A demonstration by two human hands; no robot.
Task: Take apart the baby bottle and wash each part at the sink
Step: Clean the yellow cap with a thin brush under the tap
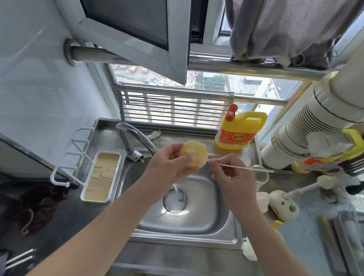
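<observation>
Above the steel sink (212,233) my left hand (165,167) grips a round yellow bottle part (194,154), its open side turned toward me. My right hand (232,177) pinches a thin white straw brush (240,166); its tip reaches into the yellow part. Water runs from the curved faucet (132,135) down to the foamy drain (175,200). On the counter to the right lie a clear ring-shaped bottle part (262,174), a white cap (262,201) and a white bottle brush (304,188) standing in its cream holder (283,205).
A yellow dish-soap bottle (239,129) stands behind the sink. A white tray with a wooden insert (101,177) and a white rack (73,157) sit left. A grey drying rack (357,241) is at far right. A dark cloth (38,204) lies on the left counter.
</observation>
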